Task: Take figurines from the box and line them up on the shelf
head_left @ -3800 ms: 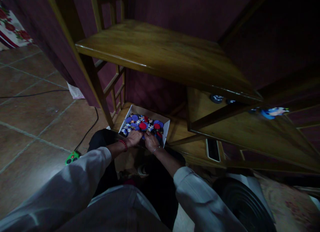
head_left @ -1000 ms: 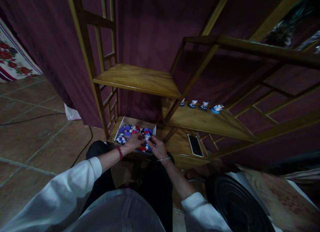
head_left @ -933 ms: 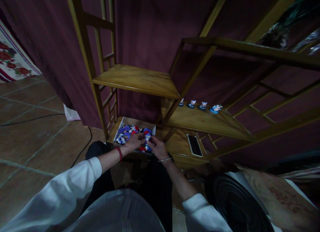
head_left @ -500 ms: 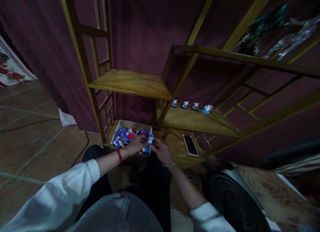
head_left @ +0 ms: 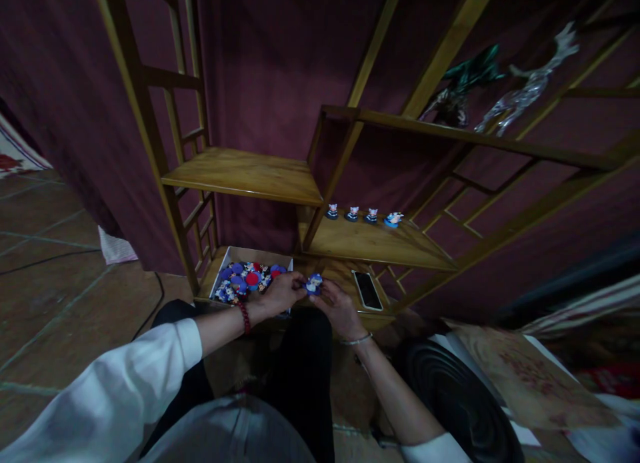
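Observation:
Between my two hands is a small blue-and-white figurine (head_left: 313, 284) on a dark blue base. My left hand (head_left: 283, 294) pinches it from the left side, with a red bead bracelet at the wrist. From the right, the fingers of my right hand (head_left: 341, 308) close on its other edge. To the left stands an open white box (head_left: 286, 258) filled with similar figurines in blue, red and white. My left hand covers the box's front right corner. The held figurine is in the air just right of the box.
Several small figurines (head_left: 352, 214) stand in a row on the wooden shelf (head_left: 380, 240). A phone (head_left: 367, 290) lies on the lower board. Higher right are a glass-like statuette (head_left: 520, 93) and a green ornament (head_left: 473, 73). A black ridged round object (head_left: 457, 403) is at the lower right.
Both hands have moved slightly right with the figurine, away from over the box. The head view has turned right, so the shelf appears farther left.

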Demonstrator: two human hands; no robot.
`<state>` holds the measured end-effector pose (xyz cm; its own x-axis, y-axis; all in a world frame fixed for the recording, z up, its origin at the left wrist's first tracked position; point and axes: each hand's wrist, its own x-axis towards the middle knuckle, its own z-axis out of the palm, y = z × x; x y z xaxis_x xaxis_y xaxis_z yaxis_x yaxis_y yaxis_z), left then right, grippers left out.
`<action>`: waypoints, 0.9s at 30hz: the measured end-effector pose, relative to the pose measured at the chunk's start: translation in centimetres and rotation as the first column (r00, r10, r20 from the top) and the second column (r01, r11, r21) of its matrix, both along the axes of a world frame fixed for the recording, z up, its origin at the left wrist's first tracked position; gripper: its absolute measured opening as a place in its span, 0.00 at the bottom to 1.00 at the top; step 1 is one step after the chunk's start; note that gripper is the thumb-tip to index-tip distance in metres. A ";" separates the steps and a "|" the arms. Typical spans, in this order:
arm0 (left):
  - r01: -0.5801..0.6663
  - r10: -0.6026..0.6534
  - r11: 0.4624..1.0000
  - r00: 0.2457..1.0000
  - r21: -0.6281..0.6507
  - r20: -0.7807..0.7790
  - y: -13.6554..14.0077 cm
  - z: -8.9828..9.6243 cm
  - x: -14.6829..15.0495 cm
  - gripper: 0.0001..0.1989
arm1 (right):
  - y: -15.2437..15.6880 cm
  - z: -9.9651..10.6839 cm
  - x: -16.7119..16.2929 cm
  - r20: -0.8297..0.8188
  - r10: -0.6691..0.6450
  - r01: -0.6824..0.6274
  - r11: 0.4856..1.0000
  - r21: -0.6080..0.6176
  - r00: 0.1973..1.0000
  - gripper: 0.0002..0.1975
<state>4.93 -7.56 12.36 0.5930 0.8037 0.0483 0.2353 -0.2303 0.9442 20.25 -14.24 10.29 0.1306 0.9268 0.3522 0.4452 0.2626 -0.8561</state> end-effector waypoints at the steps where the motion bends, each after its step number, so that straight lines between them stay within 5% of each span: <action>1: -0.002 0.002 1.000 1.000 0.001 0.010 -0.1 0.3 0.3 0.10 | -0.1 0.2 0.2 -0.001 -0.008 0.008 1.000 0.005 1.000 0.17; 27: -0.096 0.070 0.962 0.992 0.256 0.110 0.3 5.5 6.0 0.08 | 0.5 6.3 5.4 -0.019 -0.105 0.106 0.992 0.066 0.994 0.18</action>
